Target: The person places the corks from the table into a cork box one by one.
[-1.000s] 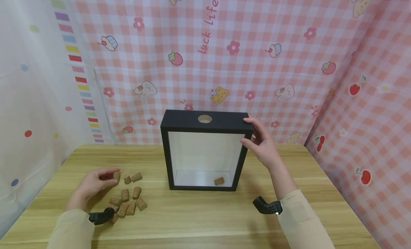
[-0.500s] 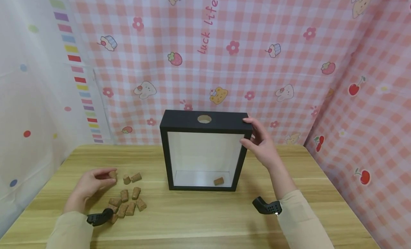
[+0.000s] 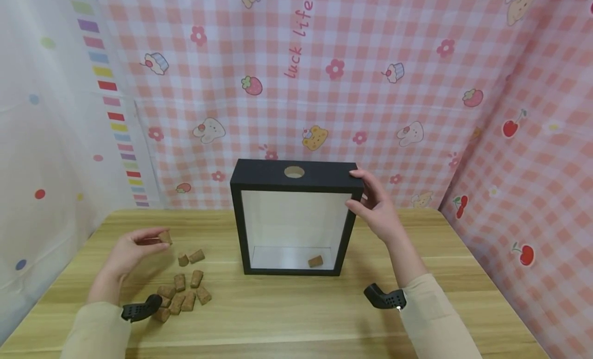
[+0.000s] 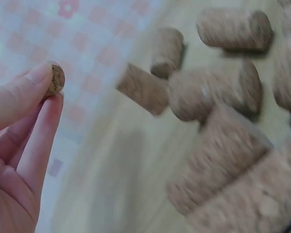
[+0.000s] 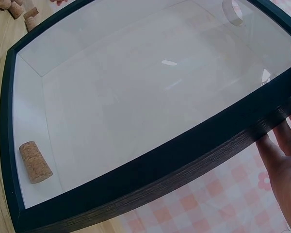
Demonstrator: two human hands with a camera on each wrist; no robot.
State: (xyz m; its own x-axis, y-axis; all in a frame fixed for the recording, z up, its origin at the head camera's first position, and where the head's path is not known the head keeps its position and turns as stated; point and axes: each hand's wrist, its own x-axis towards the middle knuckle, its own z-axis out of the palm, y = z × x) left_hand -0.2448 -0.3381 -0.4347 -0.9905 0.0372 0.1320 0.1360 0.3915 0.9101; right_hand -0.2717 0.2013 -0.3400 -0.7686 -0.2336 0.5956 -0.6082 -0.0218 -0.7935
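Cork is what the left hand (image 3: 129, 251) has hold of: thumb and fingertips nearly meet in a pinch on a small held stopper (image 3: 165, 237), which appears raised off the counter (image 3: 287, 318). A fingertip grip probably suits something so small and leaves much of it exposed. The right hand (image 3: 380, 212) is partly curled round the upper corner of a black-framed box (image 3: 296, 187), thumb at the front edge and a finger over the top, presumably to steady the tall, shallow case where it stands upright.

That box has a white interior and a round hole (image 3: 294, 172) in its top; glints in the right wrist view suggest a clear front pane (image 5: 169, 62). Inside, a single stopper (image 3: 315, 261) lies on its side on the floor, towards the right end.

Beyond the left hand, two stoppers (image 3: 196, 256) sit close together; nearer the forearm is a loose cluster of stoppers (image 3: 188, 301), apparently left within that hand's easy reach. Behind everything hangs a pink checked curtain (image 3: 370, 107).
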